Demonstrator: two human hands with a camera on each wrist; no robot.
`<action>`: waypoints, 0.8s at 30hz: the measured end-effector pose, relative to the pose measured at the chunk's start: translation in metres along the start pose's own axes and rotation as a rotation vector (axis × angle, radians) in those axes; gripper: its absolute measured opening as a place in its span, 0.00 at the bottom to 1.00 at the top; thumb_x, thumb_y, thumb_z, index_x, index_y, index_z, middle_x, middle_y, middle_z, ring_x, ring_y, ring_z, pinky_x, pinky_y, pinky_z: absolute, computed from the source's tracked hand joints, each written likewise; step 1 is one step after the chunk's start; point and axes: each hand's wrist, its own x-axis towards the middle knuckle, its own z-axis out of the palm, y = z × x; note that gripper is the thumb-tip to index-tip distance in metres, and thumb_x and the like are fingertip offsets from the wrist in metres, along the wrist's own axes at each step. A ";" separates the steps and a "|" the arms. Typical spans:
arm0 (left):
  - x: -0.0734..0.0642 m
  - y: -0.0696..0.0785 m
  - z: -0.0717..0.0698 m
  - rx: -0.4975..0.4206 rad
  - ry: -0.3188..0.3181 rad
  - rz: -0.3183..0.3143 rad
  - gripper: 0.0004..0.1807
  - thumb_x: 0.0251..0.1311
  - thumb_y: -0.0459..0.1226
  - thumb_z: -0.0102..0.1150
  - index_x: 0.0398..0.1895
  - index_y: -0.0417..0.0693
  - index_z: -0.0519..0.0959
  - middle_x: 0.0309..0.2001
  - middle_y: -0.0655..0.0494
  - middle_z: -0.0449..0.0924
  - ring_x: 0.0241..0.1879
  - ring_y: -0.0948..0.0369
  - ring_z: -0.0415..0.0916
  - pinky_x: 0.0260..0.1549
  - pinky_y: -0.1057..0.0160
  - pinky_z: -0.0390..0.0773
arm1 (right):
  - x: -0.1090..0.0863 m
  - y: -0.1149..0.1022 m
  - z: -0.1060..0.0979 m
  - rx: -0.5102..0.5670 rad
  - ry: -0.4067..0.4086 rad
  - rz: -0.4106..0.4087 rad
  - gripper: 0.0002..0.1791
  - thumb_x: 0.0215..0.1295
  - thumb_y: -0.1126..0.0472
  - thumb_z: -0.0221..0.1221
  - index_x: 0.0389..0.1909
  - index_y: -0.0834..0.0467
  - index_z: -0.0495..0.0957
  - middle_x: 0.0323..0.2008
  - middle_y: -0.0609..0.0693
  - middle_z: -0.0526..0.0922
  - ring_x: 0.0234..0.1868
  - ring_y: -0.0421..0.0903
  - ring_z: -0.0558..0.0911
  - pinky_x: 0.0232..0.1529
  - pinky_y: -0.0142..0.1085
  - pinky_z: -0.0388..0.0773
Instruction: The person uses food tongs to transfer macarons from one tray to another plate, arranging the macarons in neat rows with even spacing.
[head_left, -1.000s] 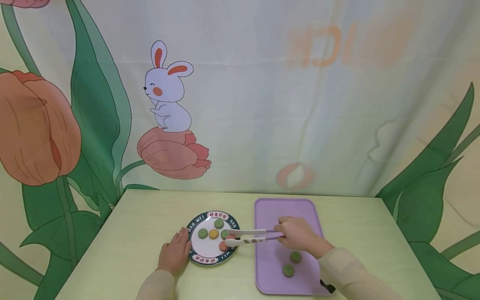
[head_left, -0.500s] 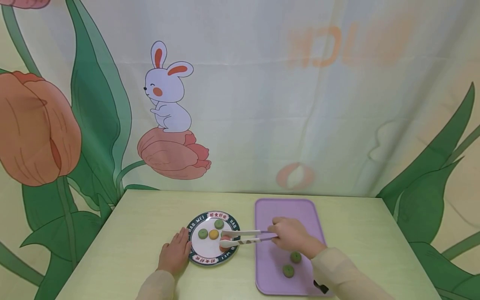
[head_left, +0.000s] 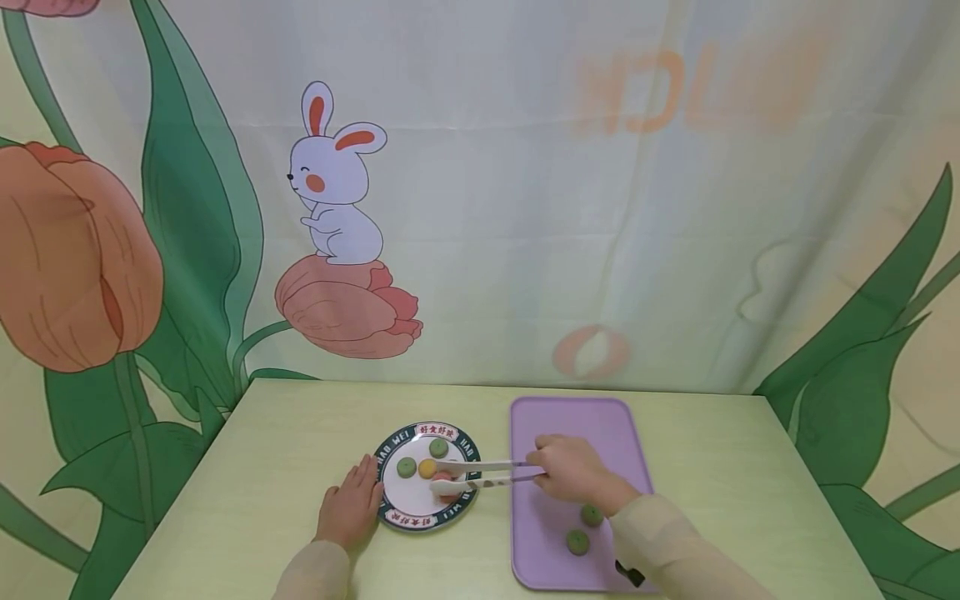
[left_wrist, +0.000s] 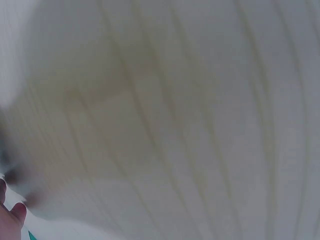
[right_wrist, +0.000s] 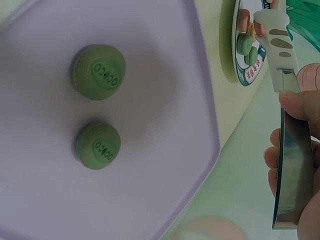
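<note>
My right hand (head_left: 573, 469) grips metal tongs with white tips (right_wrist: 280, 42) that reach leftward over a round plate (head_left: 405, 500) with a dark lettered rim. Between the tips is a pinkish-orange macaron (head_left: 444, 477). Green macarons (head_left: 407, 467) and a yellow macaron (head_left: 427, 468) lie on the plate; the tongs partly cover others. My left hand (head_left: 349, 502) lies at the plate's left rim with its fingers extended. Two green macarons (right_wrist: 99, 72) with stamped lettering sit on the purple tray (head_left: 543, 425), below my right forearm.
The tray stands on the pale table (head_left: 720, 483), right of the plate, its raised edge facing the plate across a narrow gap. A curtain (head_left: 480, 208) printed with tulips and a rabbit hangs behind the table's far edge.
My right hand and the tongs have moved left, carrying the pinkish-orange macaron from the plate's right rim further over the plate. My left hand has stayed where it was.
</note>
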 end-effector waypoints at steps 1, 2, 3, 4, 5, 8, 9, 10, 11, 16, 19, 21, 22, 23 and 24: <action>0.000 0.000 0.000 0.000 -0.003 -0.002 0.30 0.65 0.47 0.32 0.66 0.40 0.51 0.67 0.46 0.52 0.64 0.46 0.54 0.57 0.41 0.59 | 0.001 -0.001 0.000 0.003 -0.004 0.003 0.01 0.45 0.59 0.60 0.22 0.50 0.78 0.18 0.40 0.64 0.18 0.36 0.60 0.14 0.26 0.56; 0.000 -0.001 0.000 -0.001 -0.002 -0.002 0.30 0.65 0.47 0.32 0.66 0.40 0.51 0.67 0.46 0.52 0.64 0.46 0.54 0.56 0.41 0.59 | 0.001 -0.002 0.000 0.008 -0.008 0.006 0.01 0.45 0.59 0.60 0.22 0.50 0.78 0.18 0.40 0.64 0.18 0.36 0.60 0.14 0.25 0.57; 0.000 -0.001 0.001 0.003 0.001 0.000 0.30 0.65 0.47 0.32 0.66 0.40 0.52 0.67 0.46 0.53 0.64 0.46 0.54 0.56 0.41 0.59 | 0.002 -0.002 0.001 0.012 -0.011 0.009 0.01 0.45 0.59 0.60 0.22 0.50 0.78 0.18 0.40 0.64 0.18 0.36 0.60 0.14 0.25 0.57; 0.000 -0.001 0.001 0.005 0.001 0.001 0.30 0.65 0.47 0.32 0.66 0.40 0.52 0.67 0.46 0.53 0.64 0.46 0.55 0.56 0.41 0.59 | 0.003 -0.003 0.001 0.014 -0.016 0.011 0.01 0.45 0.59 0.60 0.22 0.50 0.78 0.18 0.40 0.64 0.18 0.36 0.60 0.14 0.25 0.57; 0.000 -0.001 0.001 0.004 0.003 0.001 0.30 0.65 0.47 0.32 0.66 0.40 0.52 0.67 0.46 0.53 0.64 0.46 0.55 0.56 0.41 0.60 | 0.003 -0.003 0.002 0.014 -0.017 0.011 0.01 0.45 0.59 0.60 0.22 0.50 0.78 0.18 0.40 0.64 0.18 0.36 0.60 0.14 0.25 0.57; 0.000 -0.002 0.002 0.005 0.007 0.004 0.30 0.65 0.47 0.32 0.66 0.40 0.52 0.67 0.46 0.53 0.64 0.46 0.55 0.56 0.41 0.60 | 0.005 -0.005 0.004 0.015 -0.024 0.012 0.02 0.46 0.59 0.59 0.23 0.50 0.78 0.18 0.40 0.63 0.18 0.36 0.60 0.15 0.25 0.57; 0.000 -0.002 0.002 0.004 0.009 0.006 0.30 0.65 0.47 0.32 0.66 0.40 0.52 0.67 0.46 0.53 0.64 0.46 0.55 0.56 0.41 0.60 | 0.005 -0.006 0.004 0.016 -0.026 0.011 0.02 0.46 0.59 0.59 0.23 0.50 0.78 0.18 0.40 0.63 0.18 0.36 0.60 0.15 0.25 0.57; 0.001 -0.002 0.002 -0.001 0.008 0.004 0.30 0.65 0.48 0.31 0.66 0.41 0.52 0.67 0.46 0.53 0.64 0.46 0.55 0.56 0.41 0.60 | 0.005 -0.007 0.005 0.017 -0.027 0.010 0.02 0.46 0.59 0.59 0.23 0.50 0.78 0.18 0.40 0.63 0.18 0.36 0.60 0.15 0.25 0.57; 0.001 -0.002 0.003 -0.005 0.010 0.005 0.30 0.65 0.47 0.32 0.66 0.41 0.52 0.67 0.46 0.52 0.64 0.46 0.55 0.56 0.41 0.59 | 0.006 -0.007 0.005 0.020 -0.028 0.010 0.02 0.46 0.59 0.59 0.23 0.50 0.78 0.18 0.40 0.64 0.18 0.36 0.60 0.15 0.25 0.57; 0.001 -0.002 0.003 -0.009 0.014 0.005 0.30 0.65 0.47 0.31 0.66 0.41 0.51 0.67 0.46 0.52 0.64 0.46 0.54 0.56 0.41 0.59 | 0.007 -0.010 0.008 0.032 -0.042 0.021 0.03 0.47 0.60 0.59 0.25 0.50 0.79 0.18 0.40 0.64 0.19 0.36 0.60 0.15 0.24 0.57; 0.002 -0.002 0.003 -0.005 0.016 0.006 0.30 0.65 0.47 0.30 0.66 0.40 0.52 0.67 0.46 0.52 0.64 0.46 0.54 0.56 0.41 0.59 | 0.008 -0.011 0.010 0.031 -0.040 0.024 0.03 0.47 0.60 0.59 0.25 0.50 0.80 0.18 0.40 0.63 0.18 0.36 0.60 0.15 0.24 0.57; 0.001 -0.002 0.003 -0.007 0.017 0.008 0.30 0.65 0.47 0.31 0.66 0.40 0.52 0.67 0.46 0.52 0.64 0.46 0.54 0.56 0.40 0.59 | 0.009 -0.011 0.011 0.029 -0.033 0.021 0.04 0.47 0.60 0.59 0.26 0.50 0.80 0.18 0.40 0.63 0.18 0.36 0.60 0.15 0.24 0.57; 0.001 -0.002 0.003 -0.007 0.018 0.009 0.30 0.65 0.47 0.31 0.66 0.40 0.52 0.67 0.46 0.52 0.64 0.46 0.54 0.56 0.40 0.59 | 0.009 -0.011 0.012 0.031 -0.032 0.019 0.04 0.47 0.60 0.59 0.26 0.50 0.80 0.18 0.40 0.63 0.18 0.36 0.60 0.15 0.24 0.57; 0.001 -0.002 0.002 -0.008 0.017 0.010 0.30 0.65 0.47 0.31 0.66 0.40 0.52 0.67 0.46 0.52 0.64 0.46 0.54 0.56 0.40 0.59 | 0.009 -0.012 0.012 0.033 -0.028 0.017 0.04 0.46 0.60 0.59 0.26 0.50 0.80 0.18 0.40 0.63 0.18 0.36 0.60 0.15 0.24 0.57; 0.001 -0.002 0.002 -0.009 0.017 0.010 0.30 0.65 0.47 0.31 0.66 0.40 0.52 0.67 0.45 0.52 0.64 0.46 0.54 0.55 0.40 0.59 | 0.010 -0.013 0.012 0.034 -0.025 0.014 0.04 0.46 0.61 0.59 0.25 0.51 0.80 0.18 0.40 0.64 0.18 0.36 0.60 0.15 0.24 0.57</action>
